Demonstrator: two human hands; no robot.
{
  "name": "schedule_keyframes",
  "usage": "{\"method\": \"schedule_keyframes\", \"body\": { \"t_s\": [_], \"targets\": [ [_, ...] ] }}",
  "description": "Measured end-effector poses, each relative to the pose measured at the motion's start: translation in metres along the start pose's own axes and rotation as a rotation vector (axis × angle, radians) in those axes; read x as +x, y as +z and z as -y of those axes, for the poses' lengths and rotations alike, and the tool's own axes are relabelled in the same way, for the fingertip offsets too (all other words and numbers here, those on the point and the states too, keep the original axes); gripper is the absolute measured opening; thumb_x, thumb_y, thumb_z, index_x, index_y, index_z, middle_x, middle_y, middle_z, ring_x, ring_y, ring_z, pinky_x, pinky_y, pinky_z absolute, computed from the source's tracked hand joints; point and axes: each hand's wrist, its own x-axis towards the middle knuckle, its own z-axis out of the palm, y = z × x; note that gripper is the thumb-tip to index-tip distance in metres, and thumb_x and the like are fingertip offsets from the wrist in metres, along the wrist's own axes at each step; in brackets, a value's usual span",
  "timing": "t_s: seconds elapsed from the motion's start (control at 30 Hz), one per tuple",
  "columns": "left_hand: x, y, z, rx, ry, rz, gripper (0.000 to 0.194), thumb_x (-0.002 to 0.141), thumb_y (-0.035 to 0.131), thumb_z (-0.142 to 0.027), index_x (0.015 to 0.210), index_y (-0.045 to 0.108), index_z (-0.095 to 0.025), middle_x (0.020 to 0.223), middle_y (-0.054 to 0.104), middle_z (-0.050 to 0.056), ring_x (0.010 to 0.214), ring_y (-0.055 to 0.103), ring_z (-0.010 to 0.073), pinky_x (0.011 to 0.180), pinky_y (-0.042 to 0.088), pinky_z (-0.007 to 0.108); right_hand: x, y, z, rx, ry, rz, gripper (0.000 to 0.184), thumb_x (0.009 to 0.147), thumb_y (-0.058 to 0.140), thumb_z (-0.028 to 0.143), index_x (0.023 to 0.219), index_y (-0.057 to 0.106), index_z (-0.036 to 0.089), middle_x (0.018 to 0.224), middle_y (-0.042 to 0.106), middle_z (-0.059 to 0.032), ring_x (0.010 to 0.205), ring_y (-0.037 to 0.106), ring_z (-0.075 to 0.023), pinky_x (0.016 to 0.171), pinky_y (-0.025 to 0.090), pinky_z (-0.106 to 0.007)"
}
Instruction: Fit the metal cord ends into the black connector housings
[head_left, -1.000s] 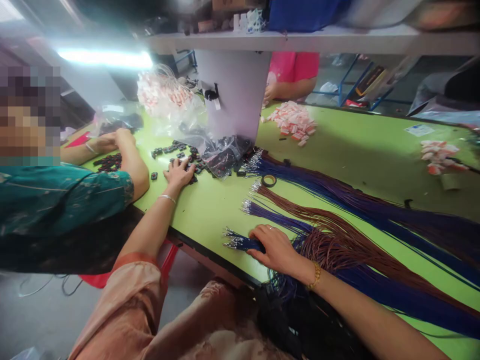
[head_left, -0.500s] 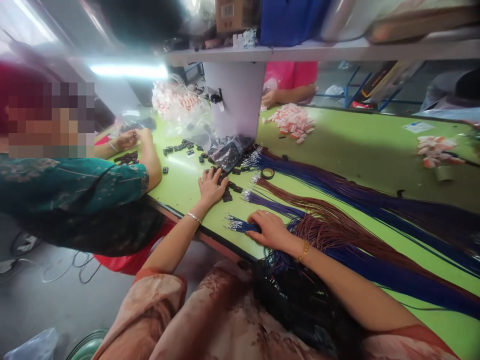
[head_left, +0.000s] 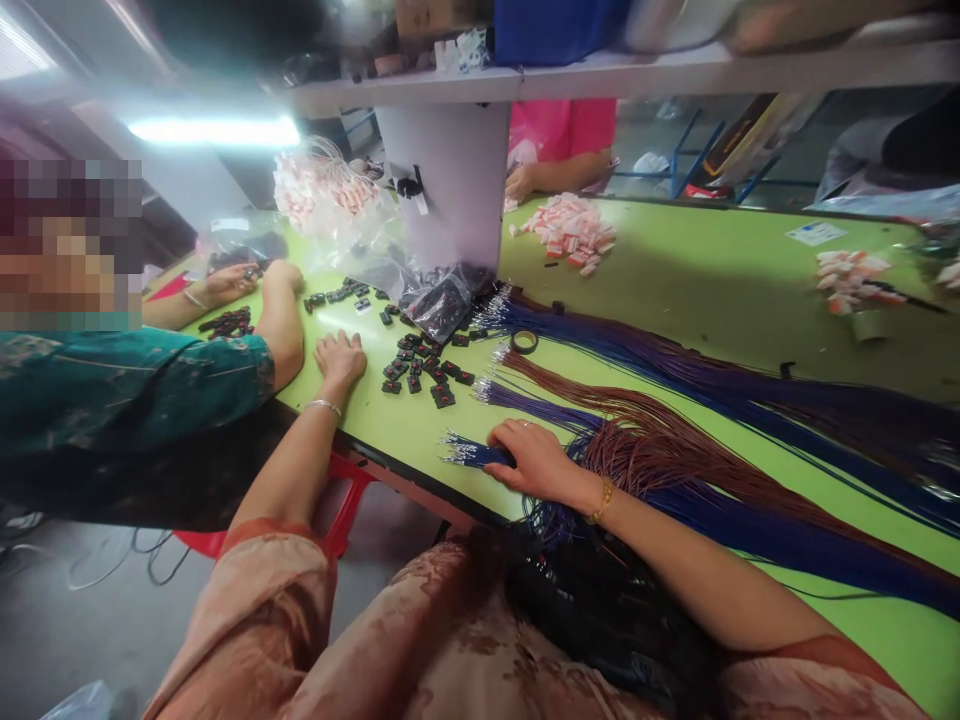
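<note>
My left hand point(head_left: 341, 362) rests palm down on the green table, fingers a little apart and bent at the tips. Whether a small part lies beneath its fingertips is hidden. Just right of it are scattered small black plastic connector housings point(head_left: 414, 365), some with red marks. My right hand point(head_left: 529, 455) is curled over a bundle of blue wires point(head_left: 471, 452), whose silvery crimped ends stick out to the left. Beside it lie purple wires point(head_left: 517, 402) and brown wires point(head_left: 570, 385), also with metal ends.
A roll of tape point(head_left: 524, 342) sits among the wires. Behind are a plastic bag of black parts point(head_left: 442, 305) and a pile of white-orange connectors point(head_left: 566, 230). A co-worker's arm point(head_left: 283, 330) is at the left; another person point(head_left: 562, 140) is across the table. A shelf point(head_left: 600, 80) hangs above.
My left hand has moved left, off the black connector housings, which now lie uncovered. My right hand stays on the blue wires. The view has shifted slightly to the right.
</note>
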Motion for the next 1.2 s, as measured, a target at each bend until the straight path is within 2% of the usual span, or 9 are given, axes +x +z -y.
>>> {"method": "schedule_keyframes", "body": {
  "t_s": [0.13, 0.2, 0.33, 0.47, 0.6, 0.83, 0.9, 1.03, 1.2],
  "targets": [
    [-0.043, -0.002, -0.025, -0.103, 0.178, 0.008, 0.056, 0.093, 0.026, -0.033, 0.142, 0.039, -0.009, 0.137, 0.052, 0.018, 0.127, 0.045, 0.029, 0.109, 0.031, 0.044, -0.001, 0.0, -0.003, 0.018, -0.02, -0.005, 0.026, 0.086, 0.058, 0.042, 0.099, 0.058, 0.019, 0.094, 0.06, -0.0058, 0.087, 0.051, -0.0184, 0.074, 0.032, -0.029],
    [-0.064, -0.006, -0.032, -0.171, 0.215, 0.03, 0.054, 0.092, 0.029, -0.027, 0.143, 0.039, -0.012, 0.132, 0.057, 0.015, 0.12, 0.052, 0.0266, 0.104, 0.038, 0.041, -0.002, -0.003, -0.003, 0.032, -0.029, 0.0, 0.022, 0.087, 0.057, 0.038, 0.098, 0.059, 0.019, 0.094, 0.06, -0.0059, 0.088, 0.051, -0.0181, 0.075, 0.032, -0.028],
    [-0.094, -0.014, -0.032, -0.27, 0.296, 0.048, 0.049, 0.089, 0.034, -0.019, 0.135, 0.05, -0.015, 0.132, 0.058, 0.01, 0.119, 0.054, 0.0235, 0.103, 0.04, 0.038, -0.003, -0.007, -0.003, 0.036, -0.016, 0.007, 0.014, 0.088, 0.055, 0.03, 0.093, 0.061, 0.019, 0.091, 0.061, -0.0053, 0.087, 0.052, -0.0176, 0.074, 0.033, -0.028],
    [-0.107, -0.016, -0.025, -0.253, 0.297, -0.036, 0.044, 0.086, 0.039, -0.018, 0.125, 0.058, -0.009, 0.135, 0.055, 0.014, 0.125, 0.049, 0.0244, 0.108, 0.036, 0.037, -0.002, -0.006, -0.002, 0.017, -0.006, 0.005, 0.015, 0.091, 0.049, 0.024, 0.089, 0.062, 0.018, 0.09, 0.063, -0.0062, 0.086, 0.054, -0.0174, 0.073, 0.034, -0.028],
    [-0.115, -0.014, -0.025, -0.247, 0.287, 0.038, 0.039, 0.086, 0.041, -0.022, 0.118, 0.063, -0.011, 0.121, 0.063, 0.014, 0.114, 0.056, 0.0243, 0.103, 0.04, 0.036, -0.001, -0.005, -0.002, -0.04, -0.015, 0.009, 0.015, 0.09, 0.05, 0.027, 0.089, 0.061, 0.017, 0.091, 0.064, -0.0078, 0.086, 0.055, -0.019, 0.071, 0.034, -0.028],
    [-0.135, -0.017, -0.036, -0.306, 0.196, -0.044, 0.038, 0.085, 0.047, -0.026, 0.119, 0.059, -0.015, 0.117, 0.06, 0.013, 0.09, 0.062, 0.0204, 0.09, 0.047, 0.034, -0.001, -0.006, 0.002, -0.134, -0.038, 0.01, 0.018, 0.093, 0.042, 0.024, 0.092, 0.058, 0.016, 0.094, 0.065, -0.0109, 0.081, 0.056, -0.0199, 0.065, 0.031, -0.029],
    [-0.142, -0.019, -0.037, -0.31, 0.236, -0.048, 0.037, 0.085, 0.048, -0.027, 0.118, 0.059, -0.015, 0.115, 0.059, 0.013, 0.089, 0.062, 0.0206, 0.088, 0.048, 0.034, -0.002, -0.007, 0.003, -0.136, -0.013, -0.004, 0.02, 0.093, 0.039, 0.023, 0.094, 0.057, 0.015, 0.091, 0.065, -0.0117, 0.077, 0.056, -0.0196, 0.064, 0.03, -0.029],
    [-0.155, -0.023, -0.038, -0.288, 0.432, 0.037, 0.023, 0.085, 0.046, -0.023, 0.097, 0.065, -0.018, 0.107, 0.062, 0.01, 0.099, 0.06, 0.0222, 0.092, 0.045, 0.033, -0.003, -0.009, 0.001, 0.058, 0.001, -0.07, 0.013, 0.088, 0.043, 0.019, 0.089, 0.056, 0.017, 0.08, 0.063, -0.0056, 0.069, 0.052, -0.0155, 0.063, 0.031, -0.027],
    [-0.165, -0.033, -0.038, -0.148, 0.437, 0.124, 0.018, 0.083, 0.05, -0.026, 0.097, 0.061, -0.02, 0.097, 0.062, 0.009, 0.089, 0.06, 0.0245, 0.082, 0.046, 0.037, 0.0, -0.018, 0.0, 0.425, -0.027, -0.156, 0.009, 0.082, 0.046, 0.021, 0.078, 0.053, 0.017, 0.069, 0.057, 0.0012, 0.063, 0.046, -0.0109, 0.06, 0.032, -0.023]
  ]
}}
